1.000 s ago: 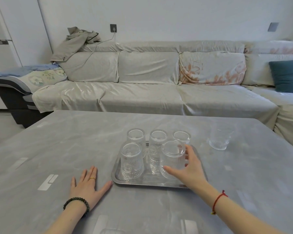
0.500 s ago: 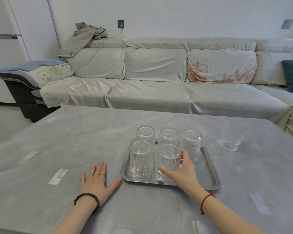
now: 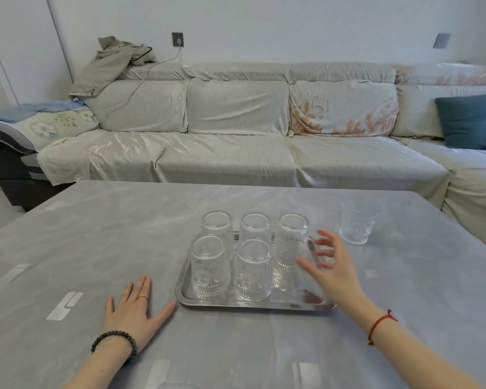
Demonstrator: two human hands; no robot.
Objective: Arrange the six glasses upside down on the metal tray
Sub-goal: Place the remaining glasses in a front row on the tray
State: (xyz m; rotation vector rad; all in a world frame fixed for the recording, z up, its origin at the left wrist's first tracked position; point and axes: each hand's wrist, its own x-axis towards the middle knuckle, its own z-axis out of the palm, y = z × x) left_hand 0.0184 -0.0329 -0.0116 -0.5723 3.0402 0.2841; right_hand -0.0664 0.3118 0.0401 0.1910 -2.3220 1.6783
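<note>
5 glasses stand upside down on the metal tray [image 3: 253,304]: 3 far, 2 near, leaving the near-right corner free, probably for the last one. That sixth glass [image 3: 357,224] sits upright on the worktop [image 3: 68,234], right of the tray. The right hand [image 3: 330,266] hovers between them, fingers spread, empty. The left hand [image 3: 132,307] lies flat and empty beside the tray, likely to steady it.

There is one view only, from a wide-angle camera worn on the person's head. It looks forward and down across the grey marbled tabletop [image 3: 96,234], near enough that both forearms enter from the bottom edge. It faces the long, cloth-draped beige sofa [image 3: 236,153] and the white wall behind, whose straight lines bow towards the frame's edges.
</note>
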